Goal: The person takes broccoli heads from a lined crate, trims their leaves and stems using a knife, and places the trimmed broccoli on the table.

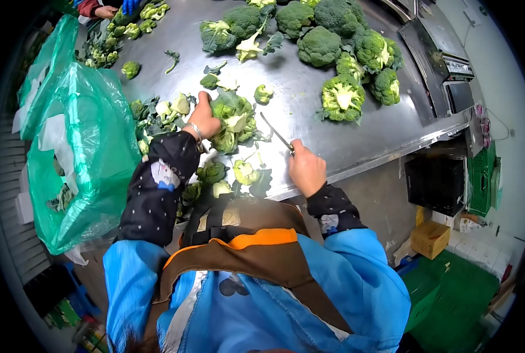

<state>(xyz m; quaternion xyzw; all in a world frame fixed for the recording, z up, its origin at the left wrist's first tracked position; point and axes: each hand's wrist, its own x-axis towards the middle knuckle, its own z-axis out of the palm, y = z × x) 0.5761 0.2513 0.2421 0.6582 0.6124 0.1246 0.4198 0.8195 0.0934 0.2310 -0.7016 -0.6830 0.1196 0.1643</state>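
Over the near surface (pixel 295 97), the left hand (pixel 204 120) has its grip clamped on broccoli (pixel 234 112), the right hand (pixel 307 169), farther right, on a knife (pixel 277 131).

This looks like a workroom for vegetables, not a home. The bench (pixel 386 132) is big and made of shiny metal. A large pile of broccoli (pixel 318 46) sits on it. There is a huge green plastic bag (pixel 101 153), a black crate (pixel 436 183), a green crate (pixel 480 182) and a brown box (pixel 430 238). Another person (pixel 88 7) is at the bench too.
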